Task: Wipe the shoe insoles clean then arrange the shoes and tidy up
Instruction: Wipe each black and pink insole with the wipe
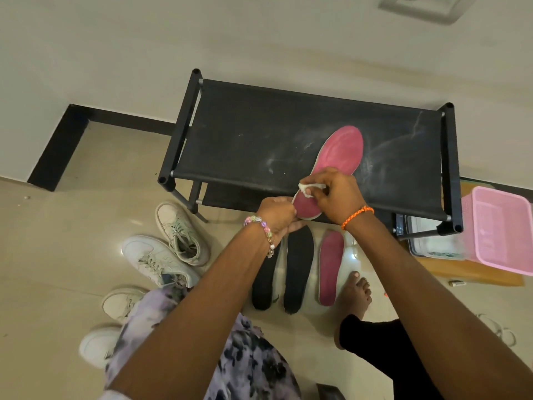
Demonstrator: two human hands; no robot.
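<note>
Head cam: nearest, below the black shoe rack (288, 134), four white sneakers (155, 262) sit on the floor to its lower left; two black insoles (298, 267) and a pink insole (331, 267) lie just in front of it. Left hand (278, 216) grips the heel end of a second pink insole (340, 151), which rests on the rack's top w/ toe pointing away. Right hand (334, 193) pinches a white cloth (310, 187) against that insole. Pink basket (501, 226) sits right of the rack.
</note>
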